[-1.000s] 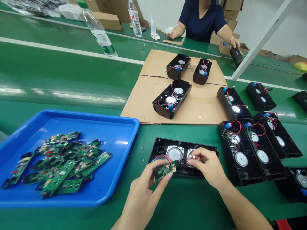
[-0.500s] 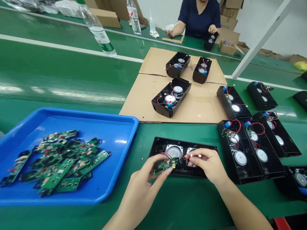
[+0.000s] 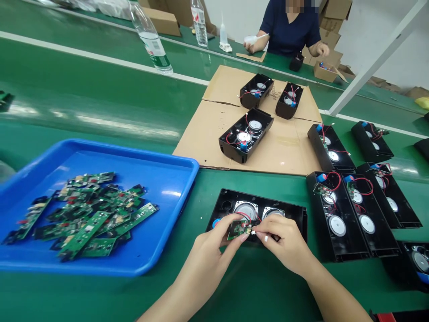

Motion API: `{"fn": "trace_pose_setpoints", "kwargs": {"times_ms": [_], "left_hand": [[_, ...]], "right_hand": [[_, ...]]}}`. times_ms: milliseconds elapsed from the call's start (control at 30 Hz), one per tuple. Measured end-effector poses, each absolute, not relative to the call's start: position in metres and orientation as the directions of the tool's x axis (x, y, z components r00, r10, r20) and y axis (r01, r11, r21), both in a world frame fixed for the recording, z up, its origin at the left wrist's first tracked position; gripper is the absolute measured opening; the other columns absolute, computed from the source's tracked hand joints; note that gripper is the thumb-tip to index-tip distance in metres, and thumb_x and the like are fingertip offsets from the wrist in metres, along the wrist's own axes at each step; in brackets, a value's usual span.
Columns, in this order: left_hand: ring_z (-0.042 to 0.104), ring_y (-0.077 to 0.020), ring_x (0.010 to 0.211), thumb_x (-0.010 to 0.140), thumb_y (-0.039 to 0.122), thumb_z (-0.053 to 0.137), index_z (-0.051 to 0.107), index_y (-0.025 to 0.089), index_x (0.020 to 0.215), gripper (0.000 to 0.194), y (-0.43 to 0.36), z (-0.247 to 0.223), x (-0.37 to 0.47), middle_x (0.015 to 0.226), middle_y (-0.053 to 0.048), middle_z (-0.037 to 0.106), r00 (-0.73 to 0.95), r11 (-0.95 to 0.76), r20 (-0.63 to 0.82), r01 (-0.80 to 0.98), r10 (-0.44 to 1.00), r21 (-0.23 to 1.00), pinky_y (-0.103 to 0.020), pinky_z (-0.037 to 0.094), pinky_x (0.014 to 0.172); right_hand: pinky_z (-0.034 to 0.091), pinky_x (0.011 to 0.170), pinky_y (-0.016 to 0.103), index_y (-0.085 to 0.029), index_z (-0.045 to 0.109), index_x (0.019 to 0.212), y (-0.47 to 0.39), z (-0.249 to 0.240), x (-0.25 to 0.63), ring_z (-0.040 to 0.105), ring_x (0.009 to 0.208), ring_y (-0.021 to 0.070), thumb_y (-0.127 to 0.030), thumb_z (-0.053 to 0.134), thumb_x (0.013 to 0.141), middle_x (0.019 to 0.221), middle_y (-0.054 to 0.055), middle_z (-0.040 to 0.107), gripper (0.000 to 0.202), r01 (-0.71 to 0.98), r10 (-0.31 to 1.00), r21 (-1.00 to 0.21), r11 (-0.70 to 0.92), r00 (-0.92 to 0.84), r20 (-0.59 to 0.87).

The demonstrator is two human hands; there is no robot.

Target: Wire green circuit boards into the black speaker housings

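Note:
A green circuit board (image 3: 236, 229) is pinched between the thumb and fingers of my left hand (image 3: 214, 250), above the near edge of a black speaker housing (image 3: 231, 199). Red wires run from the board. My right hand (image 3: 284, 239) is closed on a small white connector (image 3: 254, 232), which is close against the board's right end; whether it is seated cannot be made out. A second white connector (image 3: 266, 239) hangs by the right fingertips. Two round speakers lie in the housing, the right one (image 3: 272, 212) partly behind my fingers.
A blue tray (image 3: 194, 167) of circuit boards stands at the left. Several speaker housings (image 3: 338, 205) are at the right, and others sit on cardboard (image 3: 197, 143) ahead. Bottles (image 3: 156, 49) stand farther back, near a person (image 3: 290, 29) across the table.
My right hand has moved left, bringing the white connector up to the board. The view has shifted slightly. Across the table, the person's hand has left a black housing and is over a small box.

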State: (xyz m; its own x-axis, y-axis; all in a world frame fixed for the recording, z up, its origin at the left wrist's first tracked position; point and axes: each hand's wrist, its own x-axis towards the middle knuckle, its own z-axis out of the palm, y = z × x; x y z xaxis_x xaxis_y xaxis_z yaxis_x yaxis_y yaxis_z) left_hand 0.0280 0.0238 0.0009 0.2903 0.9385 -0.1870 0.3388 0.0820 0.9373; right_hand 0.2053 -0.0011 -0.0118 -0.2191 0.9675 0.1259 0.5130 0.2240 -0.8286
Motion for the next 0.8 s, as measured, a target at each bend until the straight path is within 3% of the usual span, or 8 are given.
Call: {"fn": "trace_pose_setpoints", "kwargs": {"times_ms": [133,333,567,800], "left_hand": [[0.071,-0.0206,0.074,0.076,0.033,0.055,0.062,0.025,0.092,0.019,0.024,-0.002,0.028,0.087,0.000,0.075,0.318,0.039,-0.158,0.349,0.935,0.936,-0.026,0.057,0.071],[0.069,-0.0197,0.070,0.079,0.035,0.052,0.062,0.026,0.091,0.018,0.020,-0.004,0.030,0.084,0.000,0.074,0.342,-0.037,-0.123,0.427,0.931,0.903,-0.027,0.056,0.069],[0.070,-0.0195,0.077,0.086,0.029,0.045,0.065,0.024,0.093,0.022,0.016,-0.013,0.030,0.086,-0.003,0.075,0.407,-0.286,0.085,0.463,0.909,0.839,-0.024,0.055,0.071],[0.071,-0.0198,0.081,0.089,0.022,0.041,0.063,0.021,0.097,0.023,0.012,-0.022,0.031,0.089,-0.005,0.075,0.430,-0.397,0.182,0.488,0.884,0.777,-0.026,0.055,0.074]], "right_hand": [[0.042,0.051,0.022,-0.017,0.066,0.075,-0.001,-0.013,0.205,0.053,0.059,0.0118,-0.015,0.052,0.083,0.069,0.002,0.062,0.016,0.518,0.978,-0.836,0.183,-0.181,0.102],[0.042,0.056,0.023,-0.018,0.061,0.071,-0.003,-0.014,0.202,0.052,0.063,0.0131,-0.014,0.046,0.085,0.067,0.002,0.059,0.020,0.627,0.966,-0.739,0.245,-0.220,0.133],[0.040,0.057,0.026,-0.018,0.058,0.072,-0.004,-0.021,0.199,0.050,0.062,0.0146,-0.014,0.040,0.088,0.067,0.003,0.057,0.025,0.727,0.925,-0.573,0.379,-0.295,0.239],[0.039,0.055,0.026,-0.016,0.056,0.071,-0.003,-0.018,0.198,0.046,0.061,0.0149,-0.013,0.039,0.090,0.066,0.004,0.055,0.026,0.742,0.901,-0.513,0.433,-0.342,0.266]]}}
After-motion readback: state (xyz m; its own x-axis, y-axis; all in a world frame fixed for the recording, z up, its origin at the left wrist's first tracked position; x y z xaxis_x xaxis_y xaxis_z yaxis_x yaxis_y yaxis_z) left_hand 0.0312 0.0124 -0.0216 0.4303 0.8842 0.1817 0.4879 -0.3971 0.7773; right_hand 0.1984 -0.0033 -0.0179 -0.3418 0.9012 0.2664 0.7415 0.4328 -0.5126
